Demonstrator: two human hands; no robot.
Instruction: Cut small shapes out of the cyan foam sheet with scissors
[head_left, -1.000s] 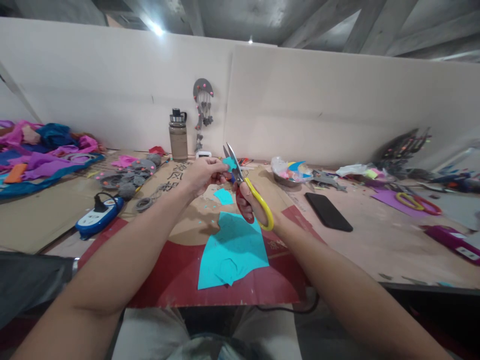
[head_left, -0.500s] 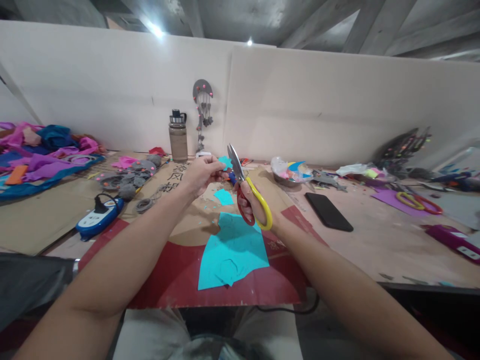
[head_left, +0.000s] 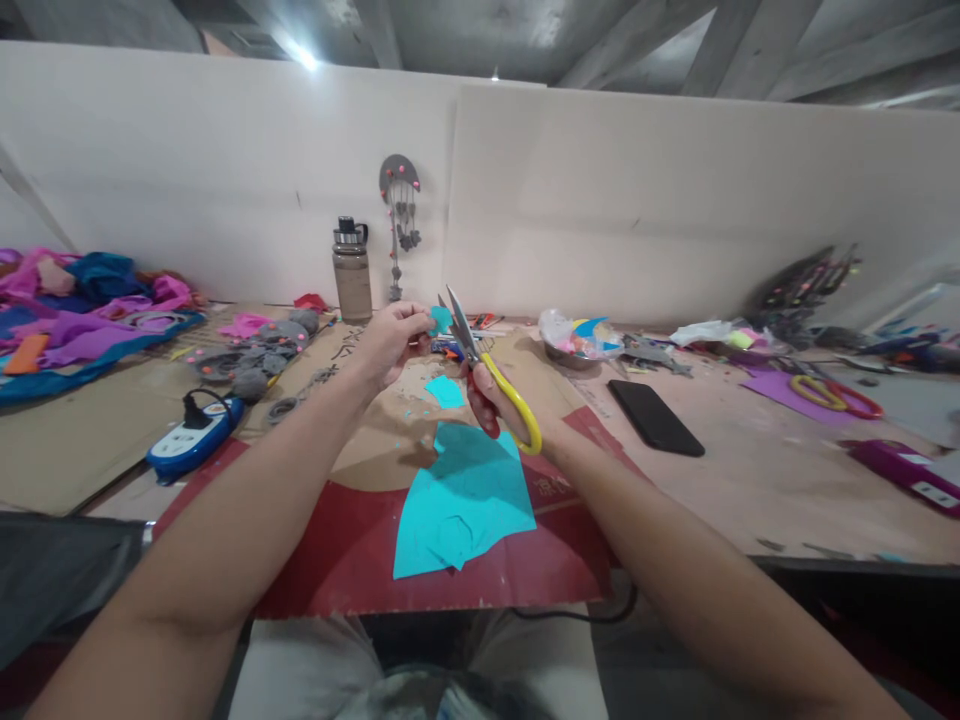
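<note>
Between the thumb and fingers of my left hand [head_left: 394, 345] is a small turquoise cut-out [head_left: 441, 320], its shape partly hidden by the fingers. My right hand [head_left: 487, 390] is wrapped round the handles of scissors [head_left: 517, 398], one yellow and one red. The blades point up and away, slightly parted, with their tips just right of the cut-out. Below the hands lies a large turquoise sheet [head_left: 480, 490] with outlines marked on it. A smaller turquoise scrap [head_left: 445, 392] rests farther back, among tiny clippings.
A red and brown cardboard sheet [head_left: 337, 570] lies under the work. To the left are a power strip [head_left: 196, 438], grey felt pieces [head_left: 262, 350] and a bottle [head_left: 352, 275]. A phone [head_left: 655, 416], a bowl [head_left: 574, 350] and second scissors [head_left: 832, 395] are on the right.
The scissor blades have opened a little, and their tips have moved slightly left, close to the cut-out. The view has shifted slightly; the large sheet still lies in place.
</note>
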